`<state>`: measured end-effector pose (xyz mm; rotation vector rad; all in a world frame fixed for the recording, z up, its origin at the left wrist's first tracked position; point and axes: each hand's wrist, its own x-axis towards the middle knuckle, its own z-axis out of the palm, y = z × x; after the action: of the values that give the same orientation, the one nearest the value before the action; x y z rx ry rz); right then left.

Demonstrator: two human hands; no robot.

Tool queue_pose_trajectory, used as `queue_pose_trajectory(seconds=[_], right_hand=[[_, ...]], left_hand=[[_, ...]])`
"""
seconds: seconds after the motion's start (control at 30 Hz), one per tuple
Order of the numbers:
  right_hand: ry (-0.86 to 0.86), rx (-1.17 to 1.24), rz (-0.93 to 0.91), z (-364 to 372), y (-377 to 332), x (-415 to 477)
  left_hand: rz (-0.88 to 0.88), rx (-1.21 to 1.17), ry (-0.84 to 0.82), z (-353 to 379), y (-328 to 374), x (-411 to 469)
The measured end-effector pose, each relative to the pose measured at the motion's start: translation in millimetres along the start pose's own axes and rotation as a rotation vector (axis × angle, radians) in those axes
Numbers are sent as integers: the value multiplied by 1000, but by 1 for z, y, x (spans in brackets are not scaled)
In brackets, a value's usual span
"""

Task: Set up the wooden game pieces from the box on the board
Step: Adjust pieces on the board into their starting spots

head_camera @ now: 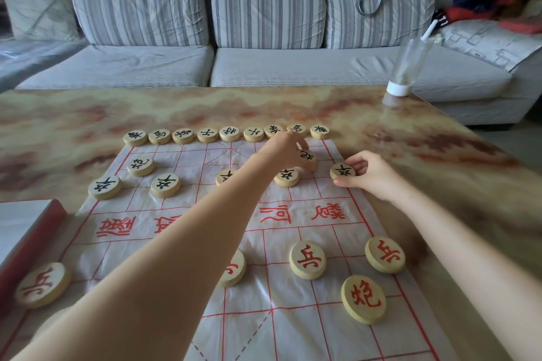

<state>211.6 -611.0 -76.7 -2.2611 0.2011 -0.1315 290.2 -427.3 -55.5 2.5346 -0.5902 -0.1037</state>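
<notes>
Right grip (362, 174) pinches the black soldier (342, 170) at the board's (293, 287) far right edge; left grip (289, 152) touches the cannon (308, 156) just beside. Centre each on its crossing before releasing.

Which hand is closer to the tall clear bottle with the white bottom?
Right. The right hand sits at the board's far right edge, pinching a black-marked piece, on the same side as the bottle. The left hand reaches over the board, farther left.
</notes>
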Motion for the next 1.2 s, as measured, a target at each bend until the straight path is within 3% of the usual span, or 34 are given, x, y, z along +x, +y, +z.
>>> queue_pose_trajectory(seconds=[0.27, 0.7, 1.2], right_hand=[[-3, 40, -21, 0, 0, -3], [-41, 2, -49, -3, -2, -9], [-30, -38, -89, -3, 1, -9]], left_hand=[[-115, 27, 93, 9, 9, 0], [3, 107, -19, -1, 4, -1], [-76, 52, 58, 6, 4, -5]])
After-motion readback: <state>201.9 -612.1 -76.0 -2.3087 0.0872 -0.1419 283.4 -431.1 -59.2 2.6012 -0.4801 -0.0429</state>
